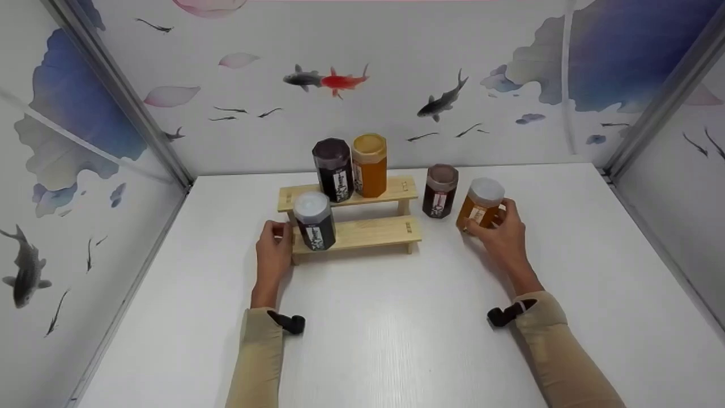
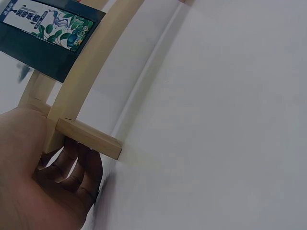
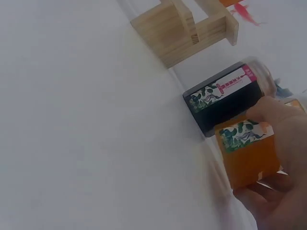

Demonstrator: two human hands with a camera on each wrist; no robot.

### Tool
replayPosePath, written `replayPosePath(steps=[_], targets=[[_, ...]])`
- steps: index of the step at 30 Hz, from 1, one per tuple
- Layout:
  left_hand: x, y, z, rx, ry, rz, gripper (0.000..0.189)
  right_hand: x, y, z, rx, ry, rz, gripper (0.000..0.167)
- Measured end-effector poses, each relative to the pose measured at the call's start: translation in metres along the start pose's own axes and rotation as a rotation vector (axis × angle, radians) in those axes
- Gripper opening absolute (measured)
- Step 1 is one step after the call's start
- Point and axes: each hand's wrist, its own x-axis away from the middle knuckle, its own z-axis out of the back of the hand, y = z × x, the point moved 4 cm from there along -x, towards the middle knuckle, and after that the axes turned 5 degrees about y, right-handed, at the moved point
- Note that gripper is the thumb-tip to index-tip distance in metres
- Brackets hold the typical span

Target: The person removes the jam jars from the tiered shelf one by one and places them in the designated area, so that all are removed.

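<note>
As the right hand (image 1: 506, 237) grips it, the amber jar (image 1: 479, 205) points roughly upward.

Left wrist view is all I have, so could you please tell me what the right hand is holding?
Observer: The right hand grips a faceted, amber jar with a whitish lid.
Operator: Thank you; what stands between that and the light wooden two-step rack?
Observer: A faceted, dark jar with a brownish lid stands on the white table there.
Operator: And on the rack's upper shelf?
Observer: A faceted, dark jar with a purplish lid beside a faceted, orange jar with a yellow lid.
</note>
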Motion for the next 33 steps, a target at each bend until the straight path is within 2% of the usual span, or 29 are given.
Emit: replayPosePath(steps=[8, 18, 23, 33], targets=[[0.005, -0.001, -0.002, 0.005, -0.014, 0.033, 0.029, -0.014, 0.001, -0.01, 0.06, -0.07, -0.054, 0.09], [0.002, 0.001, 0.0, 0.014, -0.004, 0.029, 0.029, -0.032, 0.002, -0.019, 0.105, -0.101, -0.04, 0.087], [0.002, 0.003, 0.001, 0.011, -0.001, 0.032, 0.03, -0.033, 0.003, -0.019, 0.119, -0.112, -0.012, 0.086], [0.002, 0.003, 0.0, 0.018, -0.011, 0.036, 0.029, -0.031, 0.002, -0.018, 0.142, -0.133, -0.023, 0.088]])
